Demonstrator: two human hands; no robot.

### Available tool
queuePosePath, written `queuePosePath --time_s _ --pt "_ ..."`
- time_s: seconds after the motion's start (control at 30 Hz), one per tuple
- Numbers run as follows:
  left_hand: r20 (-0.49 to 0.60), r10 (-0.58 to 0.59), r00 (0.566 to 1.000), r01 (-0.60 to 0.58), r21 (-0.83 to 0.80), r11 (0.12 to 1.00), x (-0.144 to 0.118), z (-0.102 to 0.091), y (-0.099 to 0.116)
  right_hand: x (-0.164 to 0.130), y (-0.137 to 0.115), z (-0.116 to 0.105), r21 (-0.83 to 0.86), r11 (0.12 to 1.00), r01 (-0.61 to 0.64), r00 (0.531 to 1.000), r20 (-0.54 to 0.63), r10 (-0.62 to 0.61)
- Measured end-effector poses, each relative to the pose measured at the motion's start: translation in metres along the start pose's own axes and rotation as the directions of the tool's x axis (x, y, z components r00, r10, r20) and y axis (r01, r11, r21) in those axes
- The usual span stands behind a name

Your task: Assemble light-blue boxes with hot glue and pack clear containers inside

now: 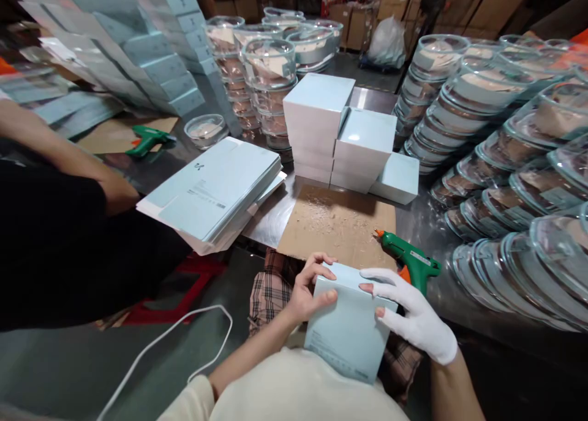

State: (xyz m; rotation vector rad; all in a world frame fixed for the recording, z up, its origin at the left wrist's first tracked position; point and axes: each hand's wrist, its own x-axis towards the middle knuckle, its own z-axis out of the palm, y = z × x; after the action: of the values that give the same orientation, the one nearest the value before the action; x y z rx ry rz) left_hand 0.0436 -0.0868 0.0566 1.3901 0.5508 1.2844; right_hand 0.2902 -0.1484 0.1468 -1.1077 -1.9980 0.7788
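- Pale blue box (346,326): held over the lap, near the table (427,225) edge, between both hands; one flat face turned up, small print near its lower end.
- Left hand (309,289): bare, fingers curled round the box's left upper corner, thumb pressed on the top face.
- Right hand (416,314): in a white glove, fingers spread and laid on the box's right upper edge, gripping it from that side.
- Green glue gun (408,258): lying on the table just beyond the right hand, orange nozzle pointing left onto the cardboard sheet.
- Cardboard sheet (337,222): brown, flat on the table, speckled with pale dried spots.
- Stack of flat blue cartons (215,191): unfolded, lying left of the cardboard sheet.
- Finished boxes (344,136): 3 piles of uneven height behind the cardboard sheet.
- Clear lidded bowls (505,157): leaning rows on the right; upright stacks (266,84) at centre back.
- Second green glue gun (147,140): far left on the table.
- Another person's arm (59,157): at left, black clothing below it.
- White cord (184,329): looping over the floor.
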Motion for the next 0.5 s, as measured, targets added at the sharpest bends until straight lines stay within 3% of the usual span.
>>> queuePosePath --time_s 0.13,0.2,0.23,0.3,0.33,0.4,0.43,0.47,0.5 --pt "0.0 -0.006 1.0 0.006 -0.004 1.0 0.001 0.005 0.004 -0.005 0.006 0.002 0.005 1.0 -0.004 1.0 -0.011 0.004" --pt "-0.039 0.001 0.999 -0.001 -0.002 1.0 0.004 0.002 0.008 -0.015 0.008 0.008 0.013 0.996 -0.085 0.977 -0.196 0.086" --pt "-0.096 0.011 0.995 -0.01 0.012 1.0 0.006 -0.001 0.011 -0.023 0.008 0.012 0.049 0.987 -0.151 0.925 -0.347 0.158" --pt "-0.284 0.044 0.958 -0.03 0.055 0.998 0.011 -0.009 0.015 -0.042 0.004 0.023 0.185 0.938 -0.293 0.758 -0.553 0.346" --pt "-0.395 0.069 0.916 -0.046 0.069 0.997 0.013 -0.012 0.017 -0.052 0.001 0.029 0.256 0.896 -0.362 0.713 -0.544 0.443" --pt "-0.562 0.103 0.82 -0.088 0.053 0.995 0.016 -0.016 0.019 -0.068 -0.007 0.039 0.301 0.793 -0.529 0.711 -0.353 0.608" --pt "-0.6 0.098 0.794 -0.105 0.023 0.994 0.017 -0.016 0.019 -0.072 -0.011 0.043 0.288 0.747 -0.599 0.702 -0.26 0.663" --pt "-0.605 0.085 0.792 -0.109 -0.003 0.994 0.018 -0.014 0.019 -0.075 -0.014 0.044 0.274 0.72 -0.637 0.684 -0.229 0.693" --pt "-0.581 0.072 0.811 -0.088 0.0 0.996 0.02 -0.012 0.02 -0.075 -0.017 0.043 0.267 0.717 -0.644 0.66 -0.28 0.697"
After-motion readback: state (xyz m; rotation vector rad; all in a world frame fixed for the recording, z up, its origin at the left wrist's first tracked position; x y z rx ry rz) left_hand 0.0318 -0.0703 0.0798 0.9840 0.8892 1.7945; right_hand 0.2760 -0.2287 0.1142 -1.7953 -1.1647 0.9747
